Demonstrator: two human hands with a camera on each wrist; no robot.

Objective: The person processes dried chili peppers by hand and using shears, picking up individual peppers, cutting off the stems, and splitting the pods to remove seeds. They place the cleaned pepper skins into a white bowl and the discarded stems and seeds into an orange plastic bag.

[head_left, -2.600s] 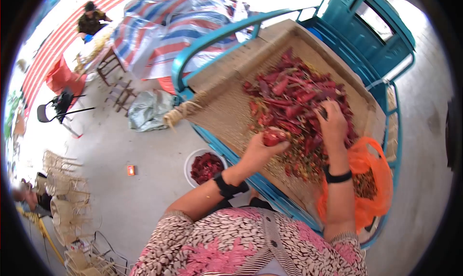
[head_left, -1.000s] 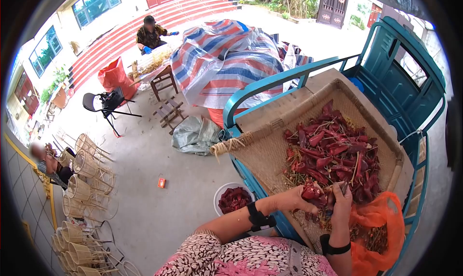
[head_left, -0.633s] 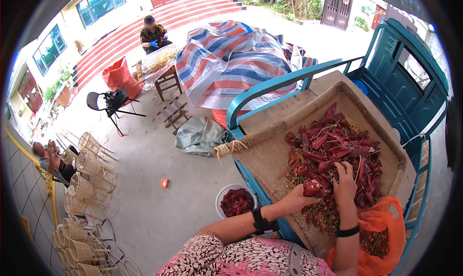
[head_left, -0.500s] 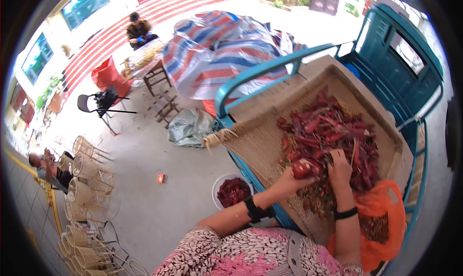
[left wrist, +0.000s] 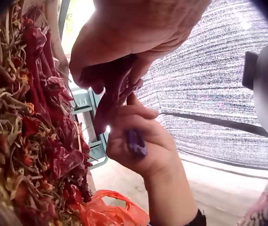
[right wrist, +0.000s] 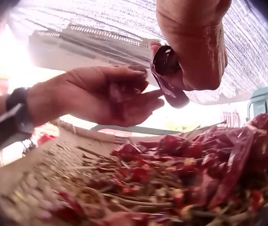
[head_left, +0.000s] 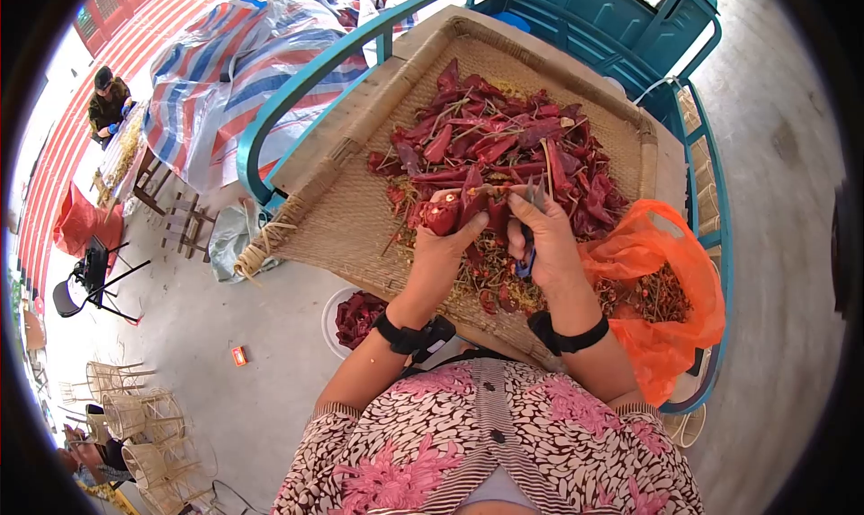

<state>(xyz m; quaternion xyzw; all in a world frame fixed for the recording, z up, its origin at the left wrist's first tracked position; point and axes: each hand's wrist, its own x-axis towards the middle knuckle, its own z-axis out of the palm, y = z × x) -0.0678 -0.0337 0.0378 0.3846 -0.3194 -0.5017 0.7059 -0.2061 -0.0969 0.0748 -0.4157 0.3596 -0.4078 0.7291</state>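
My left hand [head_left: 439, 256] grips a small bunch of dried red chili peppers [head_left: 440, 214], pale cut ends showing. Close beside it, my right hand [head_left: 551, 238] holds scissors with blue-purple handles [head_left: 526, 263]; the dark blades [head_left: 537, 192] stick up past the thumb. One chili spans the gap between the two hands. In the left wrist view, a purple scissor handle [left wrist: 136, 144] shows in the right palm, and a dark red chili [left wrist: 112, 101] hangs between the hands. Below and beyond lies a heap of dried chilies [head_left: 504, 137] with stems and seeds.
A woven tray [head_left: 346, 218] holds the heap on a teal cart [head_left: 297, 92]. An orange plastic bag [head_left: 693, 326] of stems hangs at right. On the floor at left stands a white tub [head_left: 331, 322] with red chilies. Another person [head_left: 108, 106] sits at far left.
The head view swings about. My right hand, among the heap half a second ago, has come back beside the left hand, where a chili now lies between them. The left hand keeps its bunch.
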